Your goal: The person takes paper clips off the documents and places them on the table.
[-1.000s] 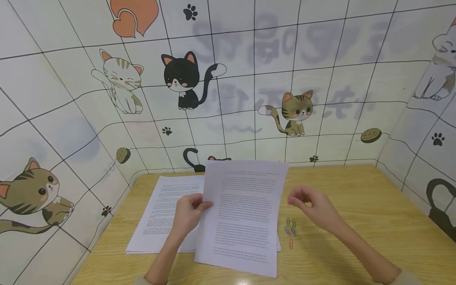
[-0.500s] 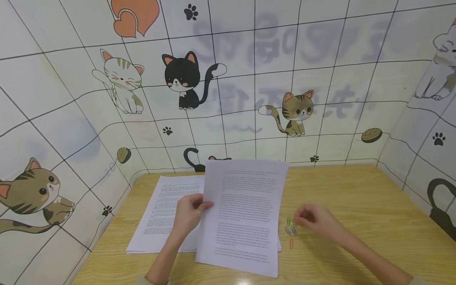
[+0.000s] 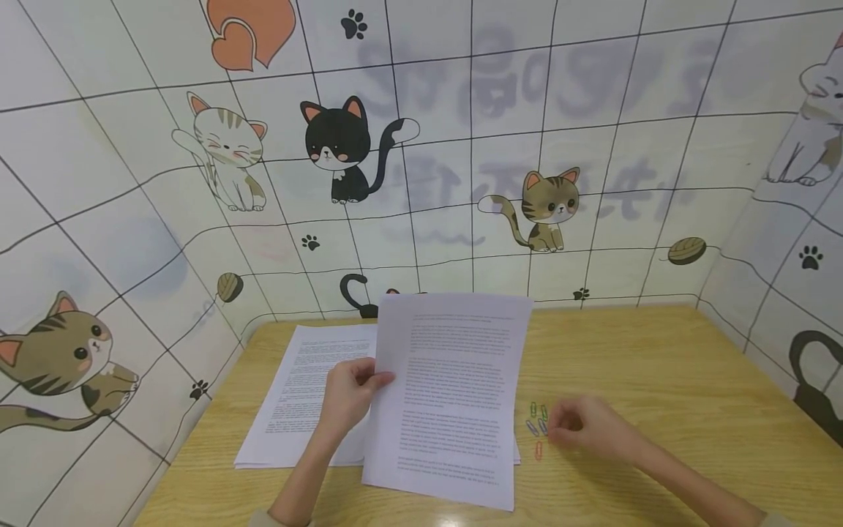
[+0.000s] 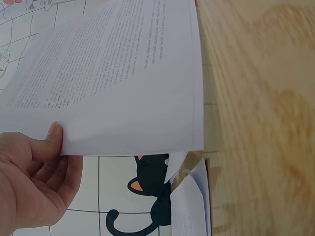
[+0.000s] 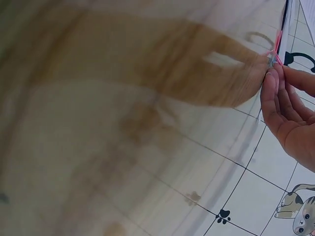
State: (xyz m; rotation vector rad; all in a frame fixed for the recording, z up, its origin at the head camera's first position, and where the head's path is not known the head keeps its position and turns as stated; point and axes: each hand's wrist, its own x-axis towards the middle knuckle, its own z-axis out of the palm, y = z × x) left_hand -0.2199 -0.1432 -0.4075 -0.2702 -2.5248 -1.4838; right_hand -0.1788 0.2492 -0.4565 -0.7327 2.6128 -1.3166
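My left hand (image 3: 349, 395) pinches the left edge of a printed sheet of paper (image 3: 454, 410), held up at a tilt, thumb on its front. In the left wrist view the raised paper's (image 4: 133, 123) side edge looks doubled, so there may be more than one sheet. My right hand (image 3: 593, 428) is low over the table with thumb and fingers brought together. A pink paper clip (image 5: 278, 55) shows at its fingertips. Just left of that hand lie green paper clips (image 3: 533, 410), blue paper clips (image 3: 532, 427) and a pink clip (image 3: 538, 450).
A stack of printed paper (image 3: 309, 373) lies on the wooden table (image 3: 658, 366) at the left, partly behind the raised sheet. The wall (image 3: 448, 183) with printed cats rises behind the table's far edge.
My right hand has come down and slightly right, from beside the sheet's right edge to beside the blue clips. The left hand and its paper have hardly moved.
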